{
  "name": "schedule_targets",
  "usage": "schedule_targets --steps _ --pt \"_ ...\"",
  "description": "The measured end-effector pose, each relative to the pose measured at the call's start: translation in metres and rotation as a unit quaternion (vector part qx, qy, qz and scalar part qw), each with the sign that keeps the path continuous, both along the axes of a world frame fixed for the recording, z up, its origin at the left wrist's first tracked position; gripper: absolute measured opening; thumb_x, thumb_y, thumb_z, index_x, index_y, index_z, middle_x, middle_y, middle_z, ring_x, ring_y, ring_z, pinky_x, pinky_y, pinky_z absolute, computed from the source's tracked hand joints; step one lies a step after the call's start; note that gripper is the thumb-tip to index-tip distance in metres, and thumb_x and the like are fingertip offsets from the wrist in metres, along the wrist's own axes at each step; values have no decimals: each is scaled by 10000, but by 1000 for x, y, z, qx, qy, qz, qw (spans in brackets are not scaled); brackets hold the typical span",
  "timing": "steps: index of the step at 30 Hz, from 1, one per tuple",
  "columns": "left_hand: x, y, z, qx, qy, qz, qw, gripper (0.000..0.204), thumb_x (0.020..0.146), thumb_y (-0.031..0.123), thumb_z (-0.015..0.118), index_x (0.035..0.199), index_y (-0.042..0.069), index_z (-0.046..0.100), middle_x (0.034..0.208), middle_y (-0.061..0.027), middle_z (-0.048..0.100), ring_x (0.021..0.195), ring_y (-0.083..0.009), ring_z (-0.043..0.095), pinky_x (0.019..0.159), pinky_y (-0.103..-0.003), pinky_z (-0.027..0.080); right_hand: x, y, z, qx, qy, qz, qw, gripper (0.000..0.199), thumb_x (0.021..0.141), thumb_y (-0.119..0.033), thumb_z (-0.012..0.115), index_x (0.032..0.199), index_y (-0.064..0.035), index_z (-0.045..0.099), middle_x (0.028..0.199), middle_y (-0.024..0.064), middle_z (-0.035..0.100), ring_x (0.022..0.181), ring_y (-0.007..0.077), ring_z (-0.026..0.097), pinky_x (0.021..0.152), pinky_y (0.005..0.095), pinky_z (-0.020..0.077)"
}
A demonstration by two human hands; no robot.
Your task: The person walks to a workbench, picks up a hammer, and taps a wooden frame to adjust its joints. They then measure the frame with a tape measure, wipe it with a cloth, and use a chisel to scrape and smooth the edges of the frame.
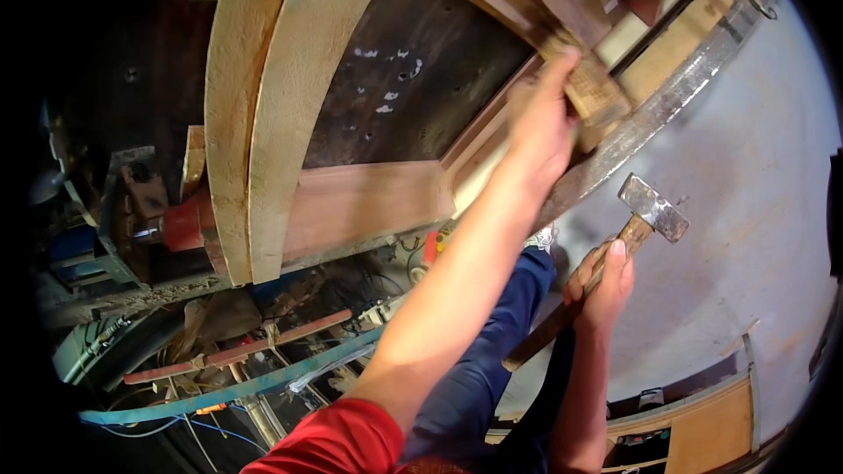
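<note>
View: head camera, looking down along both forearms.

Left hand (543,127): arm stretched forward, fingers wrapped over a small wooden block (595,92) and pressing it against the corner of a wooden frame (369,197); thumb side faces the camera, so the fingertips beyond the block are hidden.

Wooden block: pale, squarish, at the far end of the left hand, lying on the frame's outer rail, just beside a worn metal bar (654,110) that runs along the table edge.

Right hand (604,285): nearer the body, lower and to the right of the left hand, closed in a fist round a hammer (615,250) about midway up its wooden handle.

Hammer: steel head (654,208) points up and away from the right hand, well apart from the block, in the air over the grey floor (746,237).

Frame: reddish boards joined round a dark panel (413,70); two pale curved planks (263,114) lie across it, left of the left hand.

Below the arms: blue trouser leg (479,360), red sleeve (338,443), clutter of straps and cables (237,369).

Risk, fingers: the left hand covers much of the block, so a blow landing off-centre would likely catch the knuckles.

Risk, grip: the mid-handle hold gives less control of the head; a glancing strike could skid onto the metal bar or mar the frame.

Risk, block: held one-handed, it may kick sideways when struck.

Risk, planks: loose on the frame, they could shift under vibration.
</note>
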State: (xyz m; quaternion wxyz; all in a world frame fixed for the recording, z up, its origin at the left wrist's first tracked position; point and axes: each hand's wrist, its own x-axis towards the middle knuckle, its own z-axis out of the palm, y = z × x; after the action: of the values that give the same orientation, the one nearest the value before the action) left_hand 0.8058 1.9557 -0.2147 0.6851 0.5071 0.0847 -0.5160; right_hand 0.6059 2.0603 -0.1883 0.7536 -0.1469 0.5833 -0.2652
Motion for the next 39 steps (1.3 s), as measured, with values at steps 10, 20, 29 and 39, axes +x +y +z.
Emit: schedule_targets --steps 10,20,29,39 --pt "48 7 123 -127 -146 66 979 506 942 312 780 1295 -1 599 1300 -105 636 1244 -219 579 1149 -402 440 50 -41 91 -134 -111 61 983 196 1099 -216 510 1024 -35 500 622 35 520 433 100 473 416 255 392" --pt "69 -20 80 -346 98 138 923 274 1052 256 617 1227 49 650 1188 -67 702 1086 -192 654 944 -311 548 95 -64 118 -200 -145 -49 968 236 1047 -218 625 1103 -14 520 687 26 552 507 85 499 460 236 394" --pt "75 -24 69 -352 92 120 924 305 1038 289 634 1226 50 651 1188 -66 702 1083 -192 655 947 -317 548 115 -66 107 -292 -89 -5 952 381 1090 -455 464 1115 -74 461 678 33 471 479 163 418 451 311 414" --pt "67 -28 72 -325 65 91 939 341 1023 325 653 1226 51 652 1187 -64 702 1081 -193 655 949 -324 548 123 -80 91 -379 -84 6 922 245 1053 -222 610 951 -21 516 624 23 509 468 93 455 423 270 384"
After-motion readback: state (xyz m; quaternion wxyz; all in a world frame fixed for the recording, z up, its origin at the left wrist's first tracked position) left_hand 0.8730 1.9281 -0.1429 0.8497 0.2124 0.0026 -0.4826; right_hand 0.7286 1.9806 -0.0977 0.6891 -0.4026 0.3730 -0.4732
